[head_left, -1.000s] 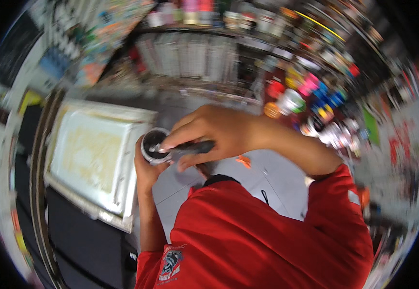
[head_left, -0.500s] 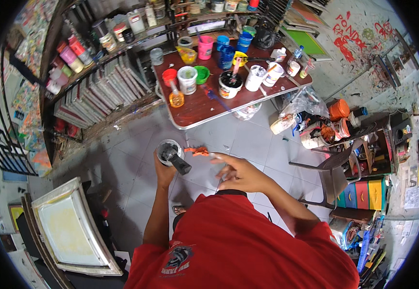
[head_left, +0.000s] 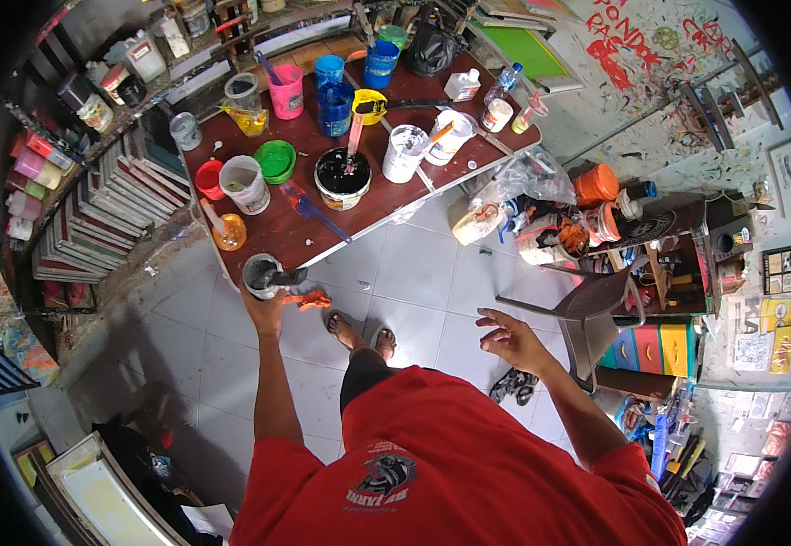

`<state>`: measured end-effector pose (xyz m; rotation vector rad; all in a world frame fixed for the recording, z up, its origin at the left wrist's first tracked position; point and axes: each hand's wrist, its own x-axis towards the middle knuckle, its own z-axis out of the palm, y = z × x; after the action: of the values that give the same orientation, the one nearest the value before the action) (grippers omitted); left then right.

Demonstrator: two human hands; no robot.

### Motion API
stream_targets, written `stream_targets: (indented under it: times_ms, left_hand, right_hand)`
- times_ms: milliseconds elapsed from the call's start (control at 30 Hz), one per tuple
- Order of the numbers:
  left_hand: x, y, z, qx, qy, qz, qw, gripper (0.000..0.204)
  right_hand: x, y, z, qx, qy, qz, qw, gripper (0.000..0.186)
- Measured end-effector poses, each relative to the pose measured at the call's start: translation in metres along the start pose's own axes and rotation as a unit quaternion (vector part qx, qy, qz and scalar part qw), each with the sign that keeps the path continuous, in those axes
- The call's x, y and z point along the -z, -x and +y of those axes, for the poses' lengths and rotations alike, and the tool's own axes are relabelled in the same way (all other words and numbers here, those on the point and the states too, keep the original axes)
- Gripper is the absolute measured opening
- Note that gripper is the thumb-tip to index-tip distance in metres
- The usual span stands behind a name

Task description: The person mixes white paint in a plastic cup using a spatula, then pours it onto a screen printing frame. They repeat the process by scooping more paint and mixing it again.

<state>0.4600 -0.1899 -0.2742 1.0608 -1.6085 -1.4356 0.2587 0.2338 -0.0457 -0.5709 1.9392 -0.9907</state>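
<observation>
My left hand (head_left: 263, 312) is wrapped round a small plastic tub (head_left: 258, 270) at the table's near left corner. Its inside is smeared grey. A dark, broad-ended tool (head_left: 284, 277) leans in the tub and sticks out to the right; its kind I cannot make out. Out to the right, above the floor, my right hand (head_left: 512, 344) is empty with its fingers apart. The maroon table (head_left: 386, 218) carries a tub of black paint (head_left: 342, 178) with a stirring stick, a white tub (head_left: 245, 184), a green bowl (head_left: 275, 161) and a blue-smeared spatula (head_left: 316, 212).
An orange crumpled thing (head_left: 308, 300) shows on the floor beside the held tub. A dark chair (head_left: 586, 314) stands at the right, near sandals (head_left: 513, 386) and coloured drawers (head_left: 650, 350). Screen frames (head_left: 109, 218) line the left shelf; another frame (head_left: 109, 491) leans at the lower left.
I have come closer to the table, and my left hand has carried the tub to its near corner. My right hand has moved away from the tub, out to the right.
</observation>
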Motion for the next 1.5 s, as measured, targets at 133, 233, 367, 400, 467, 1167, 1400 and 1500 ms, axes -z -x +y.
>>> stream_targets:
  times_ms: [133,233,367,400,467,1167,1400,1500]
  left_hand:
    - [-0.014,-0.028,-0.041,-0.001,0.015,0.014,1.0,0.108]
    - [-0.021,-0.04,-0.051,0.0,-0.044,0.031,0.999,0.108]
    - [-0.016,-0.048,-0.07,-0.019,-0.064,0.058,0.996,0.106]
    - [-0.016,-0.048,-0.073,-0.034,-0.119,0.072,0.99,0.105]
    - [-0.011,-0.049,-0.075,-0.068,-0.228,0.094,0.967,0.103]
    - [-0.162,0.137,-0.033,0.173,-0.297,-0.03,0.939,0.081]
    - [-0.448,0.137,0.005,0.148,-0.309,-0.262,0.902,0.061]
    - [-0.576,0.162,0.025,0.134,-0.254,-0.344,0.894,0.07]
  right_hand:
    - [0.012,-0.014,0.012,-0.024,0.008,0.03,0.999,0.067]
    - [0.012,-0.016,0.017,-0.095,0.063,0.022,0.993,0.069]
    - [0.021,-0.033,0.037,-0.133,0.091,0.012,0.987,0.069]
    - [0.023,-0.038,0.041,-0.139,0.096,0.019,0.986,0.07]
    - [0.026,-0.045,0.052,-0.15,0.1,0.034,0.983,0.071]
    - [0.218,-0.111,0.24,-0.161,0.034,0.105,0.981,0.07]
    - [0.464,-0.176,0.497,-0.204,0.056,0.349,0.913,0.065]
    - [0.548,-0.198,0.525,-0.228,0.131,0.404,0.876,0.073]
